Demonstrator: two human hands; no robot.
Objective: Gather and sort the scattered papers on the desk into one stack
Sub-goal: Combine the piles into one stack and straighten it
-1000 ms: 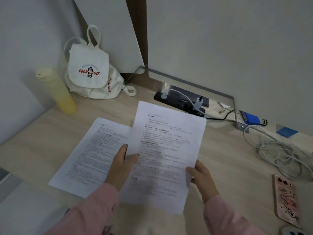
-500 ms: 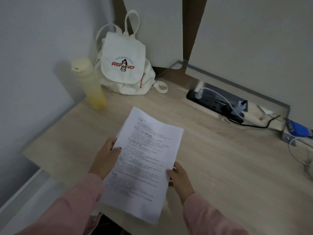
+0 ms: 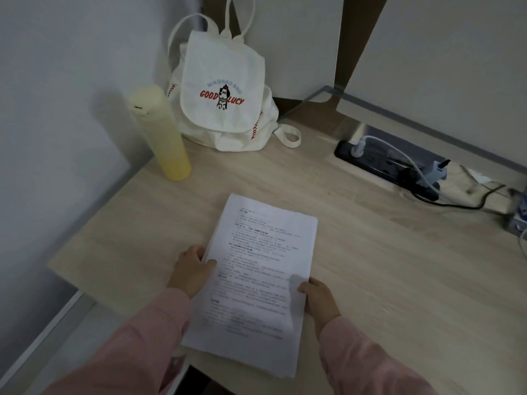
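A stack of white printed papers [image 3: 256,277] is gripped at both long edges: the left hand [image 3: 191,271] is closed on the left edge, thumb laid flat on the top sheet, and the right hand [image 3: 317,295] is closed on the right edge lower down, thumb on the page. Both wrists are covered by soft pink sleeves [image 3: 148,337]. The sheets are thin, matte and rectangular, slightly fanned at the near corner, where several offset edges can be seen. The stack is held over the near edge of the desk [image 3: 399,280], its lower end overhanging that edge; whether the far end rests on the surface cannot be told. The top sheet is covered with dense lines of small black print, too fine and blurred to be read.

Under the grip, a pale wood-grain laminate desk top is seen. Beyond the left hand, a tall cylindrical bottle [image 3: 159,132] is stood upright, cream at the cap and shading to yellow at the base. Just beside it, a white canvas backpack [image 3: 222,89] is slumped against the wall; on its flap "GOOD LUCY" is printed in red around a small cartoon dog, under an arc of blue lettering that is not legible. Beyond the right hand, a black power strip [image 3: 379,162] is set in a recess, with a white cable [image 3: 399,155] plugged in.
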